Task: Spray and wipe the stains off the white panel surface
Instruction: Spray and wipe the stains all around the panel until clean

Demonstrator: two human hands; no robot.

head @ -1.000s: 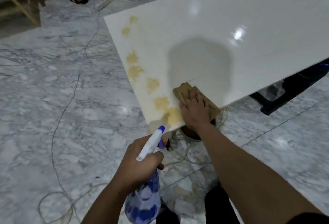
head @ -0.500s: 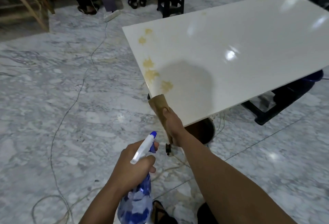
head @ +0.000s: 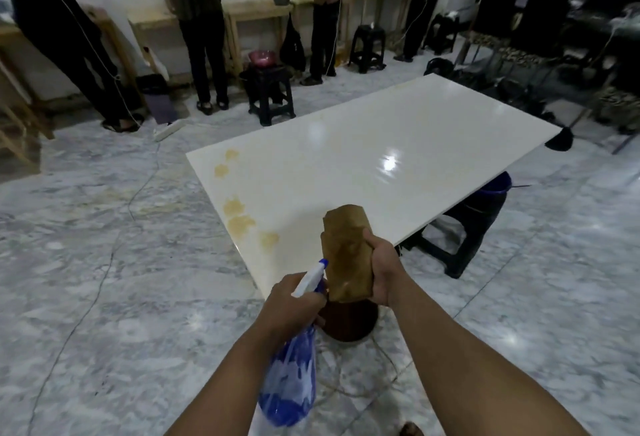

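Note:
The white panel (head: 381, 165) lies flat on dark stools, its near corner just ahead of my hands. Several yellow-brown stains (head: 239, 215) run along its left edge. My right hand (head: 382, 271) holds a folded brown cloth (head: 348, 255) upright in the air above the panel's near corner, off the surface. My left hand (head: 289, 304) grips a blue spray bottle (head: 294, 376) with a white trigger head, its nozzle pointing up toward the cloth.
A dark round stool (head: 348, 321) sits under the near corner, a black stool (head: 464, 231) and blue bucket (head: 493, 189) under the right edge. Cables (head: 114, 248) trail over the marble floor. Several people (head: 204, 23) stand at wooden benches beyond.
My right hand swept the cloth off the panel's near corner and lifted it upright; the nearest stains are gone. My head has tilted up, showing the room. The bottle stays in my left hand.

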